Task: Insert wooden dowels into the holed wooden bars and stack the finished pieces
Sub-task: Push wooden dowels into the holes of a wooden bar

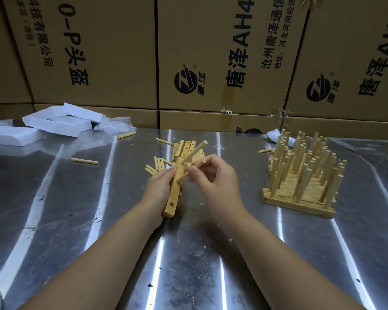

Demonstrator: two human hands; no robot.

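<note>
My left hand (157, 190) grips a holed wooden bar (174, 193) held above the metal table, its near end showing an empty hole. One dowel (194, 151) stands in the bar's far part. My right hand (213, 175) pinches a second dowel (189, 172) whose tip sits at the bar's middle hole. Behind the hands lie a pile of bare holed bars (186, 148) and a small cluster of loose dowels (156, 166). At the right stands the stack of finished pieces (300, 175), bars with many upright dowels.
Single dowels lie scattered on the metal table (76, 220): one at the left (84, 161), one further back (126, 135), one near the pile (164, 141). White foam pieces (61, 119) and plastic wrap sit at the back left. Cardboard boxes (222, 52) wall the far edge.
</note>
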